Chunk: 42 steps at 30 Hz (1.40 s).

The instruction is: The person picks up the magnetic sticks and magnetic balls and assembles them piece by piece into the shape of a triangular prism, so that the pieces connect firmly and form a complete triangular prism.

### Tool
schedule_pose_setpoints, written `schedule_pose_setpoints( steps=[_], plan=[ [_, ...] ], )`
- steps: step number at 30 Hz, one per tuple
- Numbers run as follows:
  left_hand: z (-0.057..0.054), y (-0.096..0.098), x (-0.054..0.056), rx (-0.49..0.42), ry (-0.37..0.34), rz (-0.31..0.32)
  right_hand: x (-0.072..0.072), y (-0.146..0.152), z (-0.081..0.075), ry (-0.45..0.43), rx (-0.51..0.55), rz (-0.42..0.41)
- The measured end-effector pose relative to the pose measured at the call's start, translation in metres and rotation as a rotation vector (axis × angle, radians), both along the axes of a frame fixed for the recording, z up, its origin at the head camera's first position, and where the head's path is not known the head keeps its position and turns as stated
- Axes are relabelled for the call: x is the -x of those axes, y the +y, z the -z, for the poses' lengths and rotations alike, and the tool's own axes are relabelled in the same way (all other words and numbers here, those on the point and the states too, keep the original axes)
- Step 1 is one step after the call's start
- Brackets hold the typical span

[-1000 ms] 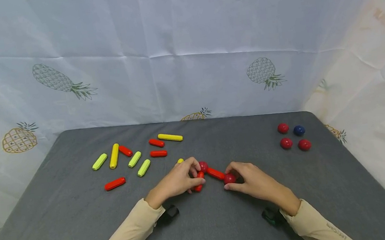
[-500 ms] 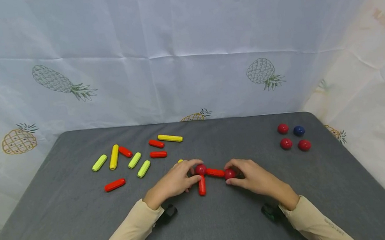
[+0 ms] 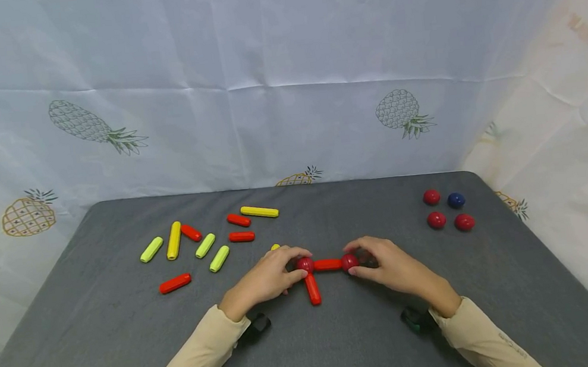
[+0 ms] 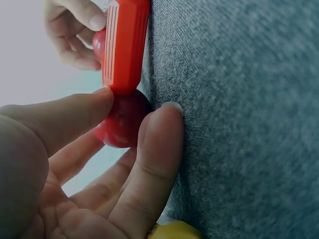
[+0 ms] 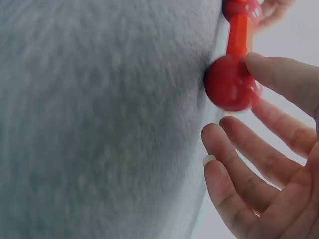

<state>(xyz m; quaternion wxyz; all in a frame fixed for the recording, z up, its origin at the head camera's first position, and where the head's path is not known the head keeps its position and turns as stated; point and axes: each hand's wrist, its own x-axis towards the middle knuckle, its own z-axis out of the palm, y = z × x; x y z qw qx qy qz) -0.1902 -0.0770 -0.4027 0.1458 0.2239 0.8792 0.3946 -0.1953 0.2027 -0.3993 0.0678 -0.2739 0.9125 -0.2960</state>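
Two red balls and two red rods form a joined piece at mid-table. My left hand [image 3: 268, 277] pinches the left red ball [image 3: 305, 265] between thumb and fingers. My right hand [image 3: 397, 269] has its thumb and a finger on the right red ball [image 3: 349, 262], the other fingers loosely bent behind it. One red rod [image 3: 327, 265] runs straight between the balls. From the left ball a second red rod [image 3: 313, 290] slants toward me, its near end free. In the left wrist view a red rod [image 4: 124, 47] meets the ball at my fingertips.
Several red, yellow and light-green rods lie at the left, among them a yellow rod [image 3: 260, 211] and a red rod [image 3: 175, 283]. Another yellow rod [image 3: 275, 246] peeks out behind my left hand. At the far right sit a blue ball [image 3: 456, 200] and several red balls [image 3: 464, 222].
My left fingers have shifted from the near rod onto the left ball. The joined piece has turned, so the rod between the balls now lies level across, and the left ball came nearer me.
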Motion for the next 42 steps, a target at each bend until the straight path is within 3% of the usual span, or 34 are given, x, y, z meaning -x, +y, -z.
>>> schedule_pose_setpoints(
  steps=[14,33,42],
  plan=[
    [0.0,-0.001,0.002,-0.027,-0.046,-0.01,0.007,0.039,-0.007,0.14,0.022,0.088],
    [0.0,-0.001,0.003,-0.017,-0.056,-0.02,0.009,0.078,-0.016,0.21,-0.019,0.203],
    [0.0,-0.001,0.003,-0.014,-0.058,-0.023,0.014,0.095,-0.013,0.281,-0.034,0.258]
  ],
)
